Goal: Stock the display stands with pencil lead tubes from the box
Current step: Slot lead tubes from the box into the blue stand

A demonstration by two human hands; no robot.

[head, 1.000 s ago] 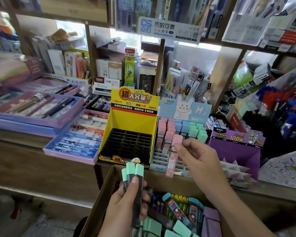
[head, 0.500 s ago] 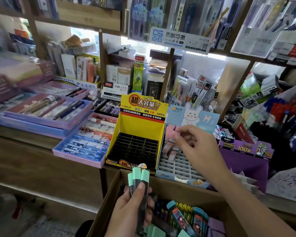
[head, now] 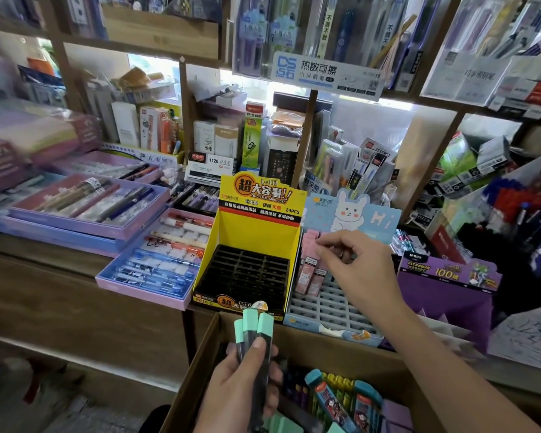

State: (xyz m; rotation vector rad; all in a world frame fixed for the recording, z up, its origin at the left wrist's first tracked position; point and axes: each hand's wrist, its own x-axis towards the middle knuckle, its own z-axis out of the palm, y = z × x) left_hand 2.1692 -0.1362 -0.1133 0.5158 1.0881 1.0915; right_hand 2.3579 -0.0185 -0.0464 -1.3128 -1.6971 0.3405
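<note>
My left hand [head: 241, 382] grips three dark lead tubes with mint-green caps [head: 256, 328] upright above the cardboard box [head: 197, 360]. My right hand [head: 359, 273] reaches over the light-blue rabbit display stand [head: 325, 307], its fingertips pinching the cap of a pink lead tube [head: 311, 242] in the back-left row. A few more pink tubes [head: 308, 276] stand in slots just below. The stand's front slots are bare. To its left, the yellow display stand [head: 250, 232] has a black slotted insert with nothing in it.
The box holds more tubes with blue, yellow and green caps [head: 334, 398]. A purple display stand [head: 450, 295] sits right of the rabbit stand. Trays of pens [head: 156, 260] lie on the wooden counter to the left. Crowded shelves rise behind.
My right hand has carried a pink tube from the front of the rabbit stand up to its back-left row. The blue and green tubes seen there earlier no longer show. My left hand keeps its grip.
</note>
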